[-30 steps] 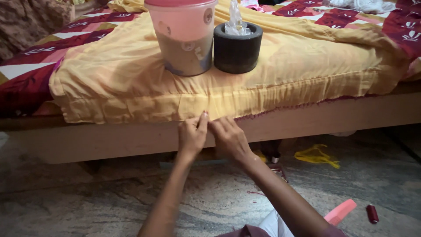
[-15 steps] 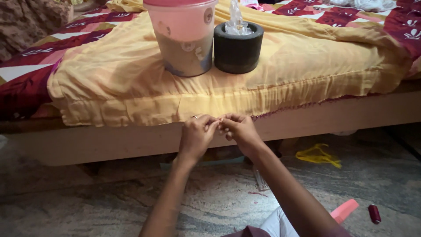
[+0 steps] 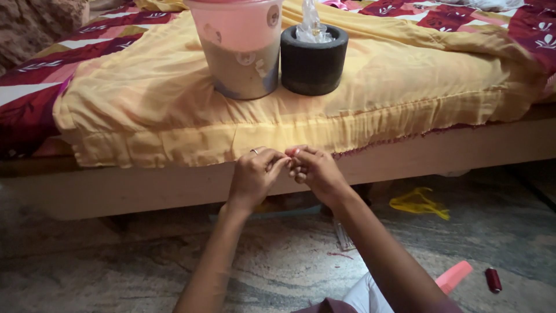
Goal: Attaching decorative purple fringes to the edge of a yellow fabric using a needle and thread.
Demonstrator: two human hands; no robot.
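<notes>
Left hand [image 3: 253, 174] and right hand [image 3: 313, 169] are raised together at the lower hem of the yellow cloth [image 3: 174, 110], fingertips meeting. Both are curled nearly closed in a pinch; whether they grip the hem itself or something finer cannot be told. The cloth hangs over the bed edge directly above and behind the hands. Beyond them stand a pink-lidded tub [image 3: 237, 49] and a black round holder [image 3: 314, 58], touching each other.

Low wooden bed [image 3: 174, 188], yellow cloth [image 3: 405, 81] over patterned red sheet [image 3: 35, 87], pink plastic tub [image 3: 240, 49] touching black round holder [image 3: 313, 58], both on the cloth
</notes>
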